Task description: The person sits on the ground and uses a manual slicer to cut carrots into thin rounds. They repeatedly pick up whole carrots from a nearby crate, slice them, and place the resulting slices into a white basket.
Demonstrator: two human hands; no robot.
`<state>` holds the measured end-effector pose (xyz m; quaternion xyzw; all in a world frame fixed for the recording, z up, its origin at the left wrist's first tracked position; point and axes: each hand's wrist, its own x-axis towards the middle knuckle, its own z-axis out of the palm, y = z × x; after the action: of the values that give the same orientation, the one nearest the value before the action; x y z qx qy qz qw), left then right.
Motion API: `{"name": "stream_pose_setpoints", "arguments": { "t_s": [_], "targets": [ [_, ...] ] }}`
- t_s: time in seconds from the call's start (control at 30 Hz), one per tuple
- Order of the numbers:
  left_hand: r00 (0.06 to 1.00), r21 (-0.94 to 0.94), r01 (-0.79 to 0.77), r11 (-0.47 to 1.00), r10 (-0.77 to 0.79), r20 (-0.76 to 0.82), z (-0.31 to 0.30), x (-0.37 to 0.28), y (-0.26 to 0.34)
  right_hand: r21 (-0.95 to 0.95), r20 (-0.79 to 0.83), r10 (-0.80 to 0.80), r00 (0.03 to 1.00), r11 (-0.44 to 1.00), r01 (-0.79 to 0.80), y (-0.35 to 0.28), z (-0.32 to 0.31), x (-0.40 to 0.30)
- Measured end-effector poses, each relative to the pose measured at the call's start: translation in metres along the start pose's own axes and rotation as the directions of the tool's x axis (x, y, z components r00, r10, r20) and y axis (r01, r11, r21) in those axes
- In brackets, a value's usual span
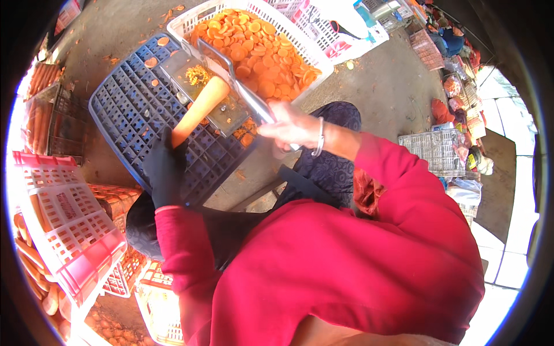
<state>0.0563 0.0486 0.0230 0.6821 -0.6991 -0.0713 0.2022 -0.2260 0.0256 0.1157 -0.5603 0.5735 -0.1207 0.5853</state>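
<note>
My left hand [164,173], in a dark glove, grips the near end of a peeled carrot [200,110]. The carrot slants away from me over a metal plate [231,117], its far end right by a metal cutter [249,96]. My bare right hand [292,124], slightly blurred, is closed around the cutter's tubular handle. Whether the blade touches the carrot is hard to tell. Under the plate lies an upturned blue plastic crate [125,108], with a few ridged carrot slices [151,62] and orange shreds [197,75] scattered about.
Beyond the blue crate stands a white plastic crate [323,69] full of carrot slices [259,52]. Crates of whole carrots [41,116] and a pink-and-white crate [71,207] flank my left side. A grey crate [433,149] and bagged goods line the right. Orange scraps litter the floor.
</note>
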Motion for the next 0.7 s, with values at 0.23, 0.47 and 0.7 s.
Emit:
{"name": "stream_pose_setpoints", "arguments": {
  "t_s": [0.23,0.47,0.7],
  "targets": [
    [0.997,0.07,0.003,0.998,0.002,-0.075,0.024,0.003,-0.015,-0.181,-0.04,0.123,0.992,0.975,-0.128,-0.018,0.014,0.0],
    [1.0,-0.021,0.009,1.0,-0.01,-0.017,0.024,0.009,-0.012,-0.31,-0.167,-0.148,0.975,0.946,0.09,0.036,0.024,0.02],
    [0.994,0.035,-0.098,0.995,0.099,-0.05,0.013,0.034,-0.007,-0.484,-0.279,-0.308,0.91,0.863,0.144,0.08,0.036,0.029]
  ]
}}
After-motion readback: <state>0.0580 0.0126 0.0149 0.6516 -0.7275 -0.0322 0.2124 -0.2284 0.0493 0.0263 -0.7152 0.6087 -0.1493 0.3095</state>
